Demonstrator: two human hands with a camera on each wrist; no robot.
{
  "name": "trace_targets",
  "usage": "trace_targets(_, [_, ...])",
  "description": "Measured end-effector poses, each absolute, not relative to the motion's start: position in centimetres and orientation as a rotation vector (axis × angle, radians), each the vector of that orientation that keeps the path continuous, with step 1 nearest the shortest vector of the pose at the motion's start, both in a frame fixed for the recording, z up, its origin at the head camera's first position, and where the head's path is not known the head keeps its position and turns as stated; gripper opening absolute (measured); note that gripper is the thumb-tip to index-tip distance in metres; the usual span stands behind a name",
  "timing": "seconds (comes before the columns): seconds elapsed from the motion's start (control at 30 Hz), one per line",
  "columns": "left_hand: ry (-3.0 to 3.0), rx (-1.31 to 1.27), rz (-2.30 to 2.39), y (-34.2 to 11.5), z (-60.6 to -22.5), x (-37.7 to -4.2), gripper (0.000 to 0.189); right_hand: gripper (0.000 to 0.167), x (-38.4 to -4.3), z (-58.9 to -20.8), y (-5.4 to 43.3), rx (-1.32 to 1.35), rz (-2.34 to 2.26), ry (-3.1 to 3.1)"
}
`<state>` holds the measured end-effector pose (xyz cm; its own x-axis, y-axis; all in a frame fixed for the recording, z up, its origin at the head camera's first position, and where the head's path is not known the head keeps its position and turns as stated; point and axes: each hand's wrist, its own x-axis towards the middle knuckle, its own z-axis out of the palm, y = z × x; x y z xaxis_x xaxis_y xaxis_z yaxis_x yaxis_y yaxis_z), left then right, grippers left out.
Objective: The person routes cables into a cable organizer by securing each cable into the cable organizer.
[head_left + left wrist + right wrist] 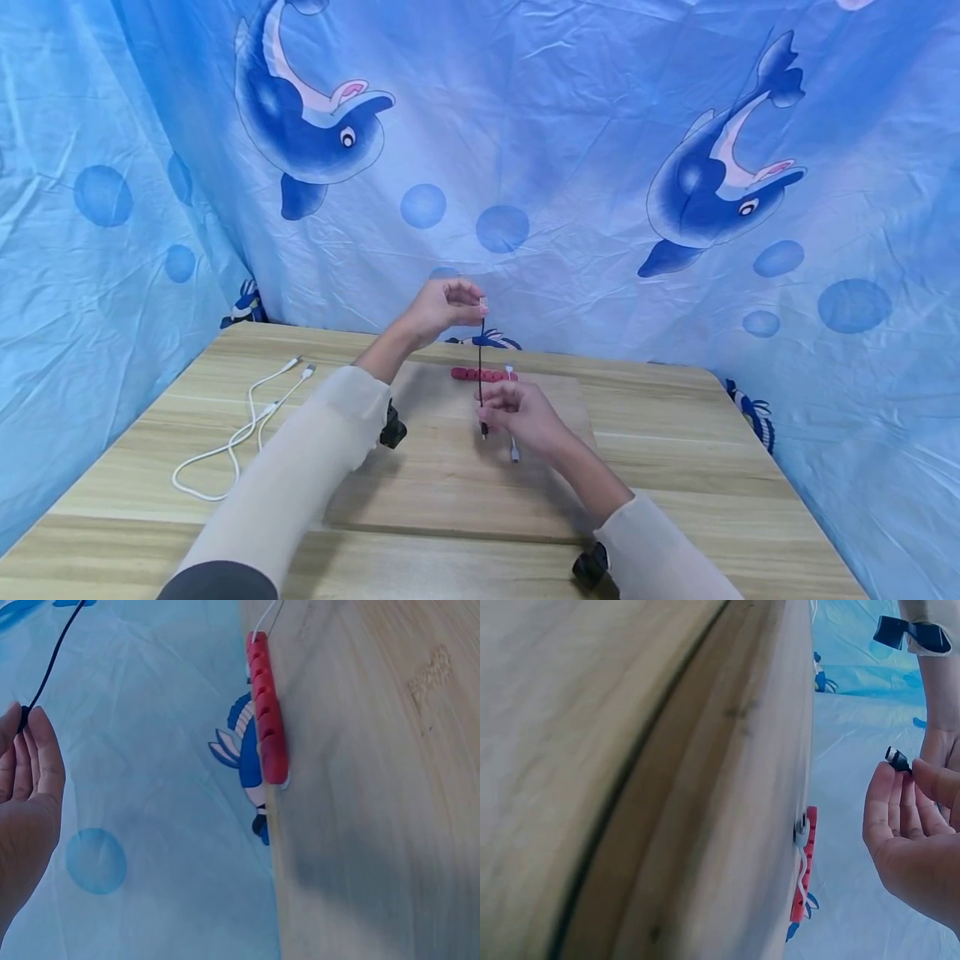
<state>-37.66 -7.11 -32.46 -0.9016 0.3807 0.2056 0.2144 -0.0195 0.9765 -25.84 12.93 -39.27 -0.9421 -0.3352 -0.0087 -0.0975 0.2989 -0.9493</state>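
A thin black USB cable (481, 350) hangs taut and nearly upright between both hands above the wooden board. My left hand (450, 304) pinches its upper end. Lower down and nearer, my right hand (531, 418) pinches it just above the plug (897, 758), which sticks out past the fingertips. On the board's far part lies a red slotted cable holder (267, 712). A short white cable (514, 454) runs from the holder toward the near side, partly behind the right hand. In the left wrist view, the left fingers (49, 750) pinch a dark end piece.
A long white cable (225, 450) lies looped on the table's left side. Under the hands is a flat wooden board (450, 500) on the wooden table (675, 467). A blue dolphin-print curtain (570, 150) hangs behind and at both sides.
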Motion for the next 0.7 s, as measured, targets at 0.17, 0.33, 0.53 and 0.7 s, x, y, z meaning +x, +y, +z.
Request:
trace_targets(0.17, [2.131,0.590,2.043,-6.3,-33.3,-38.2,0.033,0.031,-25.4,-39.5,13.6,-0.391,-1.694,2.362])
trace_targets(0.33, [2.138,0.549,2.037,-5.6,-34.2,-38.5,0.035,0.029,-25.2,-39.8,14.2,-0.388,-1.680,2.383])
trace_targets(0.53, [2.162,0.531,2.011,-5.1,-35.5,-39.1,0.034,0.030,-25.1,-40.2,15.0,-0.385,-1.678,2.373])
trace_targets(0.7, [2.211,0.535,1.961,-4.9,-36.5,-39.5,0.029,0.030,-24.9,-40.3,15.2,-0.375,-1.703,2.337])
